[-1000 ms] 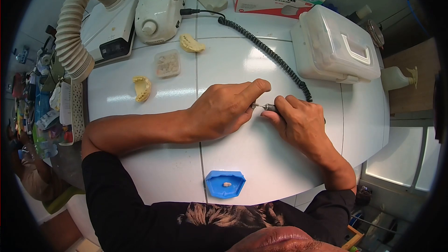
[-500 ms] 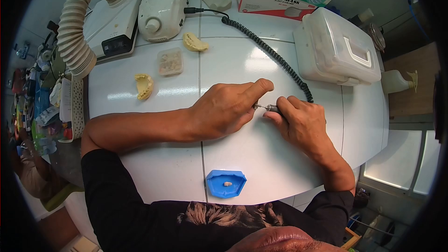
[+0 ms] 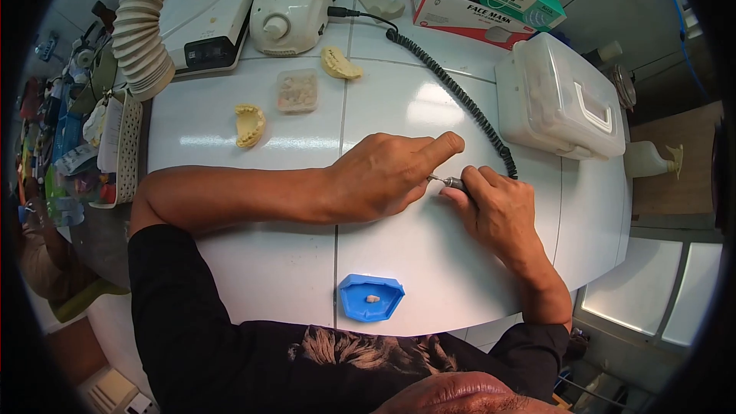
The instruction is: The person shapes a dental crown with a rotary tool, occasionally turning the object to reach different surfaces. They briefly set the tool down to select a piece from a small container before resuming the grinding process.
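Note:
My right hand [image 3: 498,207] grips a dark dental handpiece [image 3: 455,183], whose thin metal bur points left toward my other hand. Its coiled black cord [image 3: 460,96] runs back to a white control box [image 3: 291,9]. Fingers curled and the index stretched out, my left hand [image 3: 387,176] is closed at the tip of the bur; whatever it pinches is hidden behind the fingers. Near my chest a blue tray [image 3: 353,310] holds a small pale tooth-like piece [image 3: 372,299].
Two yellow dental casts [image 3: 250,125] and a small clear box of pale pieces [image 3: 297,92] lie at the back left. A ribbed hose [image 3: 142,31] hangs over the left side. At the right stand a white case [image 3: 563,96] and mask boxes [image 3: 475,11]. A person sits far left.
The camera view has shifted slightly, so the bench items appear a little to the right and higher. Both hands keep nearly the same pose around the handpiece.

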Demonstrator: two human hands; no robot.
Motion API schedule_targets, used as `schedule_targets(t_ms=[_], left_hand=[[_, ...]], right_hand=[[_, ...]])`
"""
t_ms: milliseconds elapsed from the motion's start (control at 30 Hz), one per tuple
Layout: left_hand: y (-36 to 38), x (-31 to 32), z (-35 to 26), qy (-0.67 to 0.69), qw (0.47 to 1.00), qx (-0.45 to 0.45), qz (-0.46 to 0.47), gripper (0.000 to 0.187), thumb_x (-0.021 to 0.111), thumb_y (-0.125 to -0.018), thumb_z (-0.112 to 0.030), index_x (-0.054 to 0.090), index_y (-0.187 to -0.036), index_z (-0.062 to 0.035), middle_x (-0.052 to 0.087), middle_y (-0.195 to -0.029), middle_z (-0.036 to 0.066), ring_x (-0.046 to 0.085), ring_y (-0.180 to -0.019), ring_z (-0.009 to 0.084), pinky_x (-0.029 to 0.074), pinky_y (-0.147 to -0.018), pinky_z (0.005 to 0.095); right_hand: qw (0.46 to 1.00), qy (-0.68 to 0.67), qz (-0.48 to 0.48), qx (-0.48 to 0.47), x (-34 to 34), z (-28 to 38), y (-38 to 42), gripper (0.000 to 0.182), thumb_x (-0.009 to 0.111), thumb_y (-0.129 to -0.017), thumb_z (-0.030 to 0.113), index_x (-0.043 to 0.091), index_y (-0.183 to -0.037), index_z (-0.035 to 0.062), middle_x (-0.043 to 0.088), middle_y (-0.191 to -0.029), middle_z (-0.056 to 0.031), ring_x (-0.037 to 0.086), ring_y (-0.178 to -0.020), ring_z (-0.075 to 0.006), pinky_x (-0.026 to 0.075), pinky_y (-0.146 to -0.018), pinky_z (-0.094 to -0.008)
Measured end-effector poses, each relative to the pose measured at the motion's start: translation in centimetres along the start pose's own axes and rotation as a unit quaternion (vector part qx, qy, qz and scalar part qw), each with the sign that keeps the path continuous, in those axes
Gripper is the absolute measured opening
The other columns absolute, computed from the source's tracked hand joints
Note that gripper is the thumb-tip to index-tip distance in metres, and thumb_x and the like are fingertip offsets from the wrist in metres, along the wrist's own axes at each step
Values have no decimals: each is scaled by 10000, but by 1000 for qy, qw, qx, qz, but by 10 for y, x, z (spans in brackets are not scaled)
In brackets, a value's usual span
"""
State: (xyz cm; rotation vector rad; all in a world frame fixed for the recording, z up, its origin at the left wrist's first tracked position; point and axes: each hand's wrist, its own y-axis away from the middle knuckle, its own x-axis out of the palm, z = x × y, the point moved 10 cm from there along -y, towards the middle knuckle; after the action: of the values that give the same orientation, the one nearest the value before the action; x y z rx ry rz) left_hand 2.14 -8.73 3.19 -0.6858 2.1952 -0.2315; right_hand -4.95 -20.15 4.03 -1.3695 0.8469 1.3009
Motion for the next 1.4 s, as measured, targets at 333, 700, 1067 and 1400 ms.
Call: schedule_targets(t_ms=[333, 700, 1067, 1400], left_hand=[[0, -3, -4, 2, 1000, 2, 4, 607, 804, -863, 25, 508, -1380, -90, 726, -855, 155, 759, -784, 390, 600, -662, 475], [3, -2, -3, 7, 1000, 16, -11, 636, 824, -847, 19, 490, -1378, -91, 707, -842, 122, 759, -798, 371, 599, -651, 465], [2, -4, -3, 13, 1000, 18, -15, 624, 816, -859, 19, 496, -1385, -89, 708, -833, 118, 758, -785, 364, 601, -645, 457], [2, -4, -2, 15, 1000, 14, -15, 602, 804, -873, 9, 502, -1385, -89, 696, -815, 132, 757, -769, 381, 594, -634, 471]], right_hand=[[1000, 5, 8, 17, 0, 0, -4, 395, 799, -1002, 439, 623, -874, 109, 616, -710, -44, 648, -566, -290, 480, -507, -417], [1000, 4, 13, 10, 2, 0, -4, 388, 805, -999, 423, 624, -871, 105, 604, -711, -44, 639, -567, -292, 476, -515, -414], [1000, 4, 20, 7, 1, 2, -4, 392, 805, -997, 427, 626, -868, 103, 594, -706, -42, 631, -560, -292, 474, -514, -416], [1000, 2, 19, 13, 1, 0, -4, 384, 804, -999, 430, 639, -880, 105, 600, -709, -42, 634, -564, -293, 472, -512, -413]])
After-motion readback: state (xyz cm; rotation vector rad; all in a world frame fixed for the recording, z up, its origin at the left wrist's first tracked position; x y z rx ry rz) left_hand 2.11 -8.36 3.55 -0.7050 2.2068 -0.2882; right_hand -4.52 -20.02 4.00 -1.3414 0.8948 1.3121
